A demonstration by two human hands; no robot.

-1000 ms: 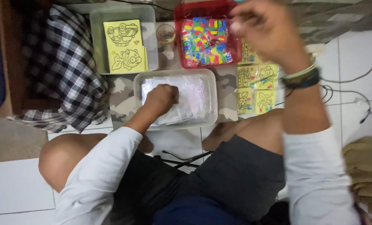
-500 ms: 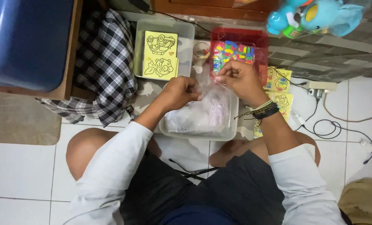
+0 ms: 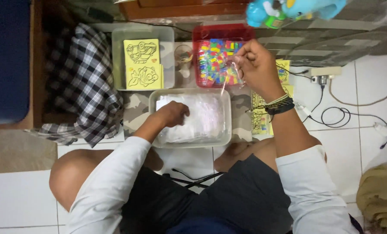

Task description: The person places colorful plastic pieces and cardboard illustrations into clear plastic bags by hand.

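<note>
Above the red tray (image 3: pixel 200 32), the right hand (image 3: pixel 256 67) pinches a clear plastic bag (image 3: pixel 229 78).

Home floor: white tiles (image 3: pixel 20 199), plaid cloth (image 3: pixel 83 86), blue toy (image 3: pixel 288 9) (plastic), power strip (image 3: pixel 325 73) with cables.

Small clear plastic sleeve (image 3: pixel 229 78) pinched in my right hand (image 3: pixel 255 65), hanging edge-on over the red tray (image 3: pixel 202 34) of colour packets, stack of clear plastic sleeves (image 3: pixel 202 117) lying flat in the clear tub (image 3: pixel 228 125), my left hand (image 3: pixel 172 113) pressed on top
</note>
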